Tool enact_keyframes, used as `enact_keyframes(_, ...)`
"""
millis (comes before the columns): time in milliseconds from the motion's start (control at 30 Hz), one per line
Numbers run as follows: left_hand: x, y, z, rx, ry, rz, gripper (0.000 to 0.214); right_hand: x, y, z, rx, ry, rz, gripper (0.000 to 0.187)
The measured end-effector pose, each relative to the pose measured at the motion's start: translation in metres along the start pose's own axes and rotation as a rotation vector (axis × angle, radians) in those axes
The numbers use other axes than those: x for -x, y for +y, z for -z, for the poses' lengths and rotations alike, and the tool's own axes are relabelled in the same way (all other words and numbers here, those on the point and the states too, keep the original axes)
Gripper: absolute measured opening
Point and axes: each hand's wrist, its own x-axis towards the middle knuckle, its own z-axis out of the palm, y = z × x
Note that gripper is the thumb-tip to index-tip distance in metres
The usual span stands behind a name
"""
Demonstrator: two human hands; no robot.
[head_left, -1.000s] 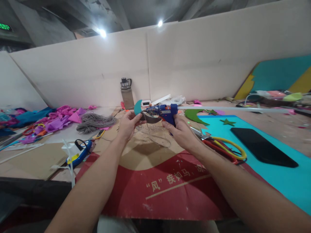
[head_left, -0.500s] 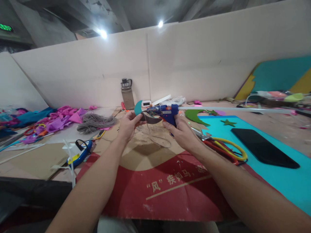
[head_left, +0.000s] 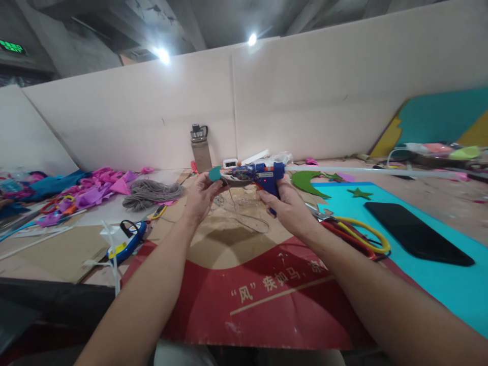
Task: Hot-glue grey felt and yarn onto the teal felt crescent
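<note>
My right hand (head_left: pixel 286 203) is wrapped round the handle of a blue glue gun (head_left: pixel 269 179), whose nozzle end points left. A long whitish glue stick (head_left: pixel 343 171) runs out of its back to the right. Between the thumb and fingers of my left hand (head_left: pixel 204 195) is a small felt piece (head_left: pixel 215 174), teal at its left end and grey along its lower edge. The gun's front lies over this piece; whether they touch I cannot tell. A thin grey string (head_left: pixel 247 218) hangs below it, over the cardboard (head_left: pixel 213 251).
Scissors with red and yellow handles (head_left: pixel 366 234) and a black phone (head_left: pixel 415 231) lie right, near blue felt (head_left: pixel 438 284). A green crescent (head_left: pixel 307 183) and star (head_left: pixel 359 193) lie beyond. Left are grey yarn (head_left: pixel 152 194) and a blue power strip (head_left: pixel 131 243). A bottle (head_left: pixel 200 150) stands behind.
The felt piece in my left hand has tipped flatter, its teal end now lower. The glue gun has shifted slightly right, still in my right hand.
</note>
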Motion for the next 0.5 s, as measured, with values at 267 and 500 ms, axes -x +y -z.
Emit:
enact_keyframes(267, -0.004, 0.012, 0.010, -0.262, -0.048, -0.286, 0.025, 0.005, 0.005, 0.005, -0.057, -0.063, -0.025, 0.030)
enact_keyframes(500, -0.002, 0.026, 0.014, -0.388, -0.030, -0.470, 0.011, 0.006, -0.001, 0.007, -0.038, -0.074, -0.018, 0.029)
